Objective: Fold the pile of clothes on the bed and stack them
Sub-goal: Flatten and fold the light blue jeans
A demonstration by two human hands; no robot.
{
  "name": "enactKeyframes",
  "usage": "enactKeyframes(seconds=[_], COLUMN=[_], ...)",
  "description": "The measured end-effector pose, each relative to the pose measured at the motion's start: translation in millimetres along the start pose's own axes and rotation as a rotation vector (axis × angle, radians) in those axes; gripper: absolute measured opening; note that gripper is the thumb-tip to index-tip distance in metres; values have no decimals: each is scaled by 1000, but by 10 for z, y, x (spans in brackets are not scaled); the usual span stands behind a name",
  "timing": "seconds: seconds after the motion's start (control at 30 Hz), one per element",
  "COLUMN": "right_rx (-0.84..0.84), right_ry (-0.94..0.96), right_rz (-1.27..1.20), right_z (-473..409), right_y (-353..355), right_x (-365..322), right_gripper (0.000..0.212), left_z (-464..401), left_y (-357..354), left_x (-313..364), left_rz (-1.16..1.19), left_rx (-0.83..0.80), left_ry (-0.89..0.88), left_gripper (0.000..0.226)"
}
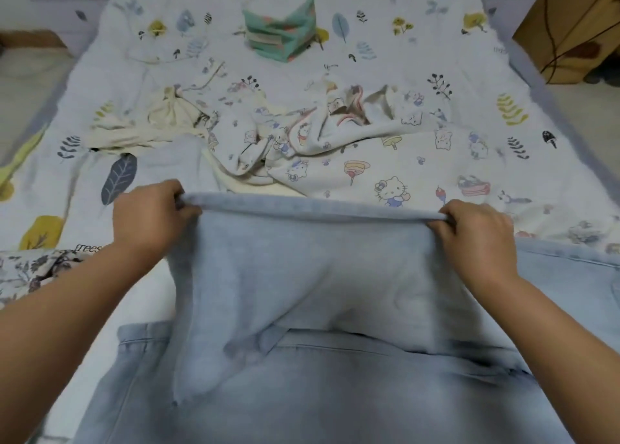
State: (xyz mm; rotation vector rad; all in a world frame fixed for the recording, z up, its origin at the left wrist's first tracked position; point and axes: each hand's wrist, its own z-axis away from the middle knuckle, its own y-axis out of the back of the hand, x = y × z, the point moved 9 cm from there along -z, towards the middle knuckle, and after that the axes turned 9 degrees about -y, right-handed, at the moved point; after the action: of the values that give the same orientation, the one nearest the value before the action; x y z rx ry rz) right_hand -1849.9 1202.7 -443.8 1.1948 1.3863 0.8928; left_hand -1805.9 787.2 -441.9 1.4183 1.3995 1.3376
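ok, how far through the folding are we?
Done: one folded teal patterned garment sits far up the bed. In hand: left hand and right hand grip a fold of the light blue denim garment. Left: the rumpled cream and cartoon-print clothes mid-bed.

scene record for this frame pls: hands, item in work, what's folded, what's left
left hand: left hand grips one end of the raised edge
right hand: right hand grips the other end
item in work: light blue denim garment, upper part lifted, lower part flat on the leaf-print bedsheet
folded: green and orange patterned folded bundle near the head of the bed
left to fold: white cartoon-print clothes and crumpled cream garment, loose mid-bed
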Motion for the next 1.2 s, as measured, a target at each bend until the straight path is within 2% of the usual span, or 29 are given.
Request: enactKeyframes(seconds=[0.07,0.1,0.17,0.23,0.3,0.37,0.43,0.5,0.53,0.6,0.7,0.77,0.8,0.83,0.87,0.9,0.97,1.03,1.07,1.13,1.2], right_rx=[120,143,129,106,44,-90,-280,-393,-394,-336,-247,-163,-125,-169,-292,-433,-589,-596,-543,-483,-573], right_ry=[8,-1,-17,29,172,369,491,500,480,444,356,302,296,308,318,335,348,365,355,368,381], right_rz=[26,33,42,42,23,6,60,143,147,101,21,-90,-149,-153,-88,12,116,145,130,113,204], right_z=[-58,-73,-44,102,377,764,1148,1345,1359,1301,1179,1163,1171,1202,1235,1318,1481,1551,1558,1618,1719], right_y=[18,1,-90,-191,-337,-572,-889,-1115,-1164,-1172,-1056,-910,-855,-896,-1021,-1210,-1405,-1339,-1287,-1214,-1281], right_x=[-65,-95,-154,-269,-460,-649,-738,-753,-762,-810,-888,-948,-996,-1048,-1107,-1125,-1113,-1129,-1108,-1093,-1078], right_gripper=[16,22,36,42,39,39,48,50,44,33,31,9,7,19,27,31,43,58,60,61,66], left_z=[-76,-104,-85,65,332,652,900,1061,1096,1073,918,847,834,830,840,871,1059,1355,1482,1595,1601], left_y=[86,69,-145,-494,-889,-1201,-1355,-1394,-1380,-1297,-891,-585,-480,-432,-449,-522,-758,-1005,-1071,-1064,-975], left_x=[-29,-99,-298,-448,-556,-569,-615,-701,-736,-824,-956,-1138,-1239,-1321,-1379,-1441,-1553,-1627,-1646,-1648,-1705], left_rz=[5,21,111,154,153,79,107,241,278,290,196,118,95,92,98,114,202,349,405,416,416], left_rx=[216,265,224,29,-249,-515,-608,-577,-546,-452,-198,-57,-20,-11,-42,-96,-259,-402,-438,-456,-371], left_ry=[51,126,329,481,561,525,525,612,638,623,467,414,414,416,424,453,594,765,817,781,725], left_gripper=[13,19,50,64,58,46,42,42,42,38,35,37,37,38,37,34,41,49,44,28,29])
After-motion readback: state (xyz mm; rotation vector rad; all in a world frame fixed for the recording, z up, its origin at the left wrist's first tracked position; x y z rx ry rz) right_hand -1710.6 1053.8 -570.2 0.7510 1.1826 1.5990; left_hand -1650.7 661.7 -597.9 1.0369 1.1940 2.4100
